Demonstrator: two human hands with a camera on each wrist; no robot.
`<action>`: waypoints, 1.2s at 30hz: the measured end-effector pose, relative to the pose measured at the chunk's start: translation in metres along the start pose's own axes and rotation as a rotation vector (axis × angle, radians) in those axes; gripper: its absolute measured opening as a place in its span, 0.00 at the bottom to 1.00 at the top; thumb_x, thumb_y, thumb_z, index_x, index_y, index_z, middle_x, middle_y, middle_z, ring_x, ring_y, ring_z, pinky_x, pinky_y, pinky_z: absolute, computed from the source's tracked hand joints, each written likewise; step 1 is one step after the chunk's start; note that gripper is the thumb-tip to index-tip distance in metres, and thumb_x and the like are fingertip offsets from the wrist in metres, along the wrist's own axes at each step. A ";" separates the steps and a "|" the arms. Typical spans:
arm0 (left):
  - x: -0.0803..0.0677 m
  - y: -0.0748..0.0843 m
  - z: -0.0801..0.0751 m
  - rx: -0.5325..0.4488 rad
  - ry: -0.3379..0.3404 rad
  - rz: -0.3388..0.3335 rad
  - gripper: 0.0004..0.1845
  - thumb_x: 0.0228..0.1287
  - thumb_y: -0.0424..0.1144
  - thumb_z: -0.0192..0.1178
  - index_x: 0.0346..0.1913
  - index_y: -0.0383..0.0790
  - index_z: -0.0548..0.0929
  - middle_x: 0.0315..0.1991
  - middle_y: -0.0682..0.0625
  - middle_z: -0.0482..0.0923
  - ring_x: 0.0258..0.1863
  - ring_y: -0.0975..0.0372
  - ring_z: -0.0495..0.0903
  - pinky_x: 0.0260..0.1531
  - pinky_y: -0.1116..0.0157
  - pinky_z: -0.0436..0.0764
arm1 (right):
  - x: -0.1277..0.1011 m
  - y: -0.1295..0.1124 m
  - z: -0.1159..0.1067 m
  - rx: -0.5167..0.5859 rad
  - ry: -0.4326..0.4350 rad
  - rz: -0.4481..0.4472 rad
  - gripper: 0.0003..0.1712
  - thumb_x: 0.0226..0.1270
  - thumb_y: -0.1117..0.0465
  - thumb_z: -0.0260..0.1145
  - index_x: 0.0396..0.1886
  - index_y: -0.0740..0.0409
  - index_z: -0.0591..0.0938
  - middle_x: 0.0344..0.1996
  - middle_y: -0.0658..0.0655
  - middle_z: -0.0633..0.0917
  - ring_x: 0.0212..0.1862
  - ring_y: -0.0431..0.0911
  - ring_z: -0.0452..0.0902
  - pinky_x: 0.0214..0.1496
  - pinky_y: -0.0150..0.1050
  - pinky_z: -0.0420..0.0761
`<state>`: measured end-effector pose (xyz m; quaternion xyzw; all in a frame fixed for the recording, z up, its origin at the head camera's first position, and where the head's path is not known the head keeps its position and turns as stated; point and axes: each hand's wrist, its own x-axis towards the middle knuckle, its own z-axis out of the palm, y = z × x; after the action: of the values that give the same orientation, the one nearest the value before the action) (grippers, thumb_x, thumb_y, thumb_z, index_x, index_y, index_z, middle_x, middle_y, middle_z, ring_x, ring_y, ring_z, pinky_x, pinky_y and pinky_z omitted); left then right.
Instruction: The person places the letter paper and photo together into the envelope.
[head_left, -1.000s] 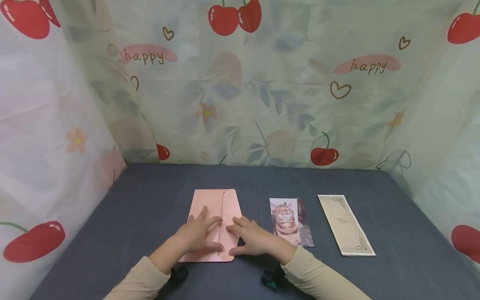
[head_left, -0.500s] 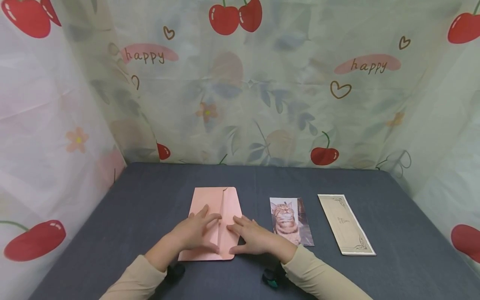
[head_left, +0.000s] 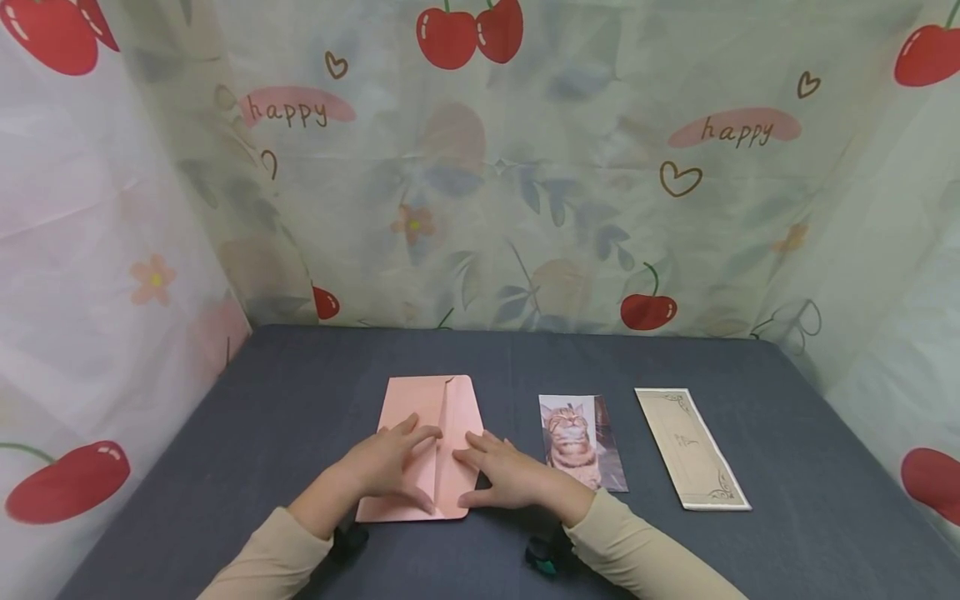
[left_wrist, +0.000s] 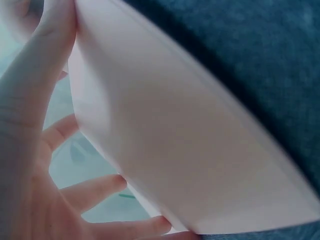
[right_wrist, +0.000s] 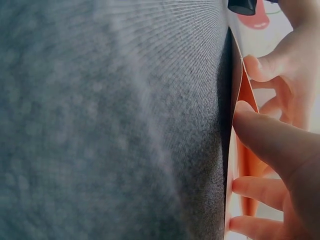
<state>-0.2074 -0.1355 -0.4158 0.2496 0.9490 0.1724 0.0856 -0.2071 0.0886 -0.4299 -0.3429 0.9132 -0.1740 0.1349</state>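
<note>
Bare table (head_left: 285, 417) left of the pink envelope (head_left: 431, 400). Right side: cat photo (head_left: 577, 442) just beside, then bordered card (head_left: 690, 450). Curtain (head_left: 525, 208) walls off the back and sides.

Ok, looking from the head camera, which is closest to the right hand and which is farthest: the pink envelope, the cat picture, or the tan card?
1. The pink envelope, just left of the right hand, whose fingers touch it.
2. The cat picture, just to that hand's right on the table.
3. The tan card, farthest out on the right side.

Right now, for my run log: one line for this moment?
left hand: pressing pink envelope | right hand: fingers on envelope's right edge | cat photo, bordered card: untouched
</note>
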 end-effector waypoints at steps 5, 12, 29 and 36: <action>0.001 0.002 -0.002 -0.009 -0.027 -0.020 0.49 0.31 0.63 0.74 0.61 0.50 0.69 0.67 0.31 0.60 0.62 0.39 0.68 0.62 0.41 0.64 | -0.001 0.000 -0.001 -0.001 -0.004 0.003 0.37 0.59 0.44 0.64 0.65 0.57 0.69 0.70 0.66 0.62 0.72 0.63 0.52 0.68 0.64 0.57; -0.001 0.003 -0.003 -0.013 -0.034 -0.007 0.48 0.31 0.62 0.74 0.61 0.49 0.69 0.67 0.30 0.61 0.61 0.39 0.69 0.61 0.41 0.64 | -0.002 0.001 -0.001 0.006 0.010 -0.003 0.36 0.60 0.44 0.64 0.63 0.58 0.71 0.69 0.67 0.62 0.72 0.63 0.52 0.68 0.63 0.57; 0.000 0.004 -0.002 -0.012 -0.031 -0.016 0.47 0.30 0.62 0.74 0.60 0.51 0.70 0.66 0.32 0.61 0.58 0.39 0.72 0.62 0.42 0.64 | -0.018 0.017 -0.010 0.130 0.327 -0.121 0.26 0.61 0.55 0.65 0.56 0.62 0.75 0.53 0.59 0.80 0.57 0.52 0.75 0.59 0.47 0.74; 0.000 0.003 -0.002 -0.028 -0.039 -0.020 0.48 0.30 0.62 0.74 0.60 0.52 0.70 0.67 0.32 0.60 0.58 0.38 0.71 0.62 0.42 0.64 | -0.026 0.029 -0.012 0.293 0.348 -0.072 0.26 0.61 0.55 0.65 0.56 0.65 0.75 0.51 0.64 0.79 0.51 0.57 0.78 0.53 0.51 0.78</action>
<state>-0.2068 -0.1332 -0.4127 0.2422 0.9471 0.1798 0.1093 -0.2092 0.1297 -0.4277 -0.3169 0.8748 -0.3661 0.0174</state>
